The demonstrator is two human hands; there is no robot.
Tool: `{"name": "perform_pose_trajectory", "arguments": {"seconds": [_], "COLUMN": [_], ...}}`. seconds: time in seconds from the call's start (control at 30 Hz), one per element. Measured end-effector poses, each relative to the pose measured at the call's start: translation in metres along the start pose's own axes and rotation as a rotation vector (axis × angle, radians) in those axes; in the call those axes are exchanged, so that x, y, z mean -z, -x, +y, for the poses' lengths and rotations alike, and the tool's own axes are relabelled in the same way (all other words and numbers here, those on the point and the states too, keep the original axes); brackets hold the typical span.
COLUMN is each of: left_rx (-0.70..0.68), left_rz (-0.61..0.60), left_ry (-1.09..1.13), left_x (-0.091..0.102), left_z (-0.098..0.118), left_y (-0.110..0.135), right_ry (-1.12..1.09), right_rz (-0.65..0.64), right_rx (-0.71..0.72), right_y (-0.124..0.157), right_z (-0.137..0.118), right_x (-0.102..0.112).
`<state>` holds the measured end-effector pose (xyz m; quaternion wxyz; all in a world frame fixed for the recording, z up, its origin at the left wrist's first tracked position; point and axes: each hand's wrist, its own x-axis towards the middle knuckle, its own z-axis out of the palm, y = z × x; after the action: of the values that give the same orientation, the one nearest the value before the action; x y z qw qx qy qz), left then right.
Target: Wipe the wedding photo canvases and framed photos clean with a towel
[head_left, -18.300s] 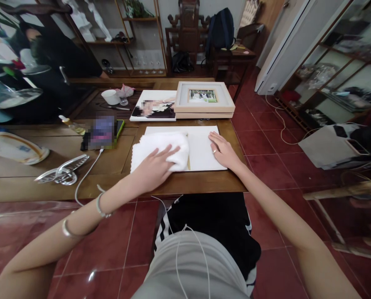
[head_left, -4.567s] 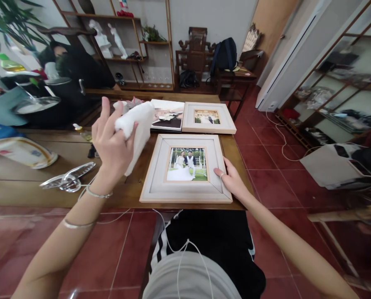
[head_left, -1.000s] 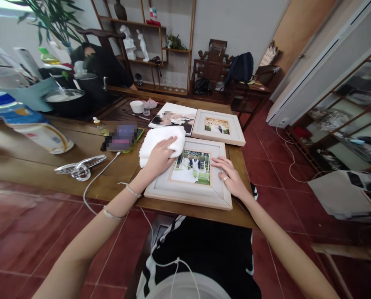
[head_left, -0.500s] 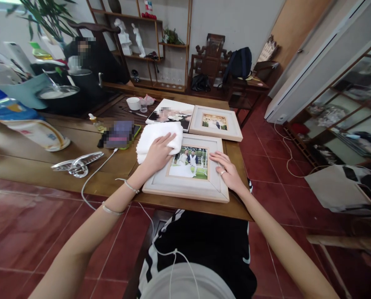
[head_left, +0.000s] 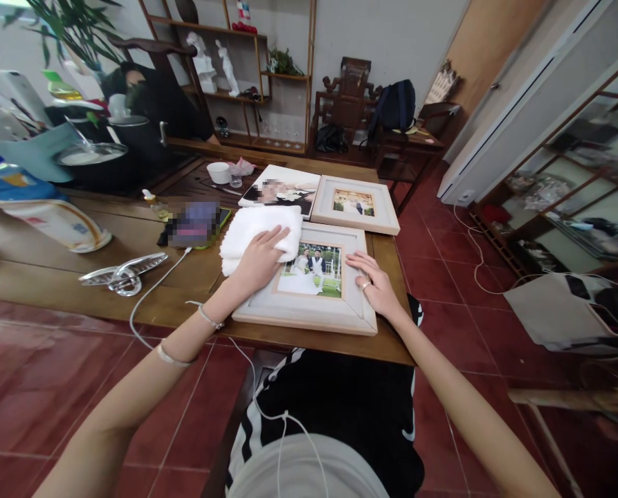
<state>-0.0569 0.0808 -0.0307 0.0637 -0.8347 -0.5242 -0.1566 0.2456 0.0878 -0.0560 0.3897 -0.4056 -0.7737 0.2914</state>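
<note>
A white folded towel (head_left: 246, 232) lies over the upper left corner of a pale picture frame (head_left: 309, 319) at the table's near edge. Flat on the towel rests my left hand (head_left: 261, 259), its fingers stretched out and pressing down. My right hand (head_left: 375, 283), with a ring on one finger, lies on the frame's right border with its fingers extended. Inside this frame is a photo (head_left: 313, 271) of two people outdoors. Part of the frame's left and top border is hidden under the towel and my left hand.
Behind lie a second picture frame (head_left: 384, 216) and a photo panel (head_left: 304, 200). Leftward are a phone (head_left: 194, 225) with a white cable (head_left: 145, 301), a shiny metal piece (head_left: 124, 273), a detergent bottle (head_left: 54, 218) and a white cup (head_left: 219, 172). A person in black (head_left: 168, 107) sits across the table.
The towel and my left hand have shifted slightly left over the frame. My right hand stays on the frame's right border. The whole view has moved a little.
</note>
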Motion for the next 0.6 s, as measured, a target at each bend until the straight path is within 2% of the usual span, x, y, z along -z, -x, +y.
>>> {"name": "perform_pose_trajectory", "arguments": {"seconds": [0.13,0.3,0.4,0.5,0.6], "left_rx": [-0.03,-0.09,-0.119,-0.112,-0.086], "left_rz": [-0.068,-0.109,-0.117,-0.132,-0.142], "left_ry": [-0.057,-0.022,0.057,0.093,0.054], "left_x": [0.014,0.042,0.057,0.058,0.045], "left_z": [0.021,0.052,0.065,0.069,0.057], "left_y": [0.029,0.093,0.119,0.117,0.086], "right_ry": [0.02,0.015,-0.003,-0.002,0.014], "right_rz": [0.014,0.006,0.001,-0.017,-0.039], "right_rx": [-0.019,-0.021,-0.013,0.0,0.018], "right_y": [0.002,0.002,0.002,0.002,0.003], "right_z": [-0.001,-0.002,0.0,0.001,0.002], "right_x": [-0.002,-0.003,-0.003,-0.001,0.0]}}
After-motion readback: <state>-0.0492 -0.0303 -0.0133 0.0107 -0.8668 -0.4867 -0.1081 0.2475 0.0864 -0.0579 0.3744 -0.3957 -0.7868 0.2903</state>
